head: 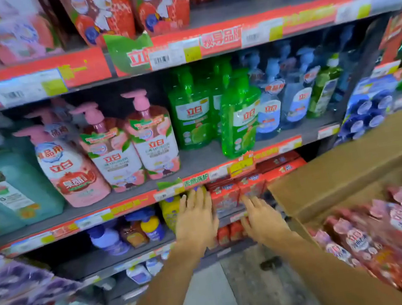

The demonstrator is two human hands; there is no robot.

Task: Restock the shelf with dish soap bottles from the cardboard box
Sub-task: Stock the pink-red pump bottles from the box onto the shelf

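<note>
Currently, both the left hand (pixel 196 220) and right hand (pixel 263 217) are extended with fingers released, grasping nothing. Red-labelled dish soap bottles (pixel 377 236) lie in the brown cardboard box (pixel 346 165) at right, beside the grey metal shelf (pixel 196 166).

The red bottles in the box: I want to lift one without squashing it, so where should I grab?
Probably by the neck below the pump head, coming from above. The red bottles lie packed side by side in the cardboard box, leaving only their tops free. Both hands are open and empty.
</note>
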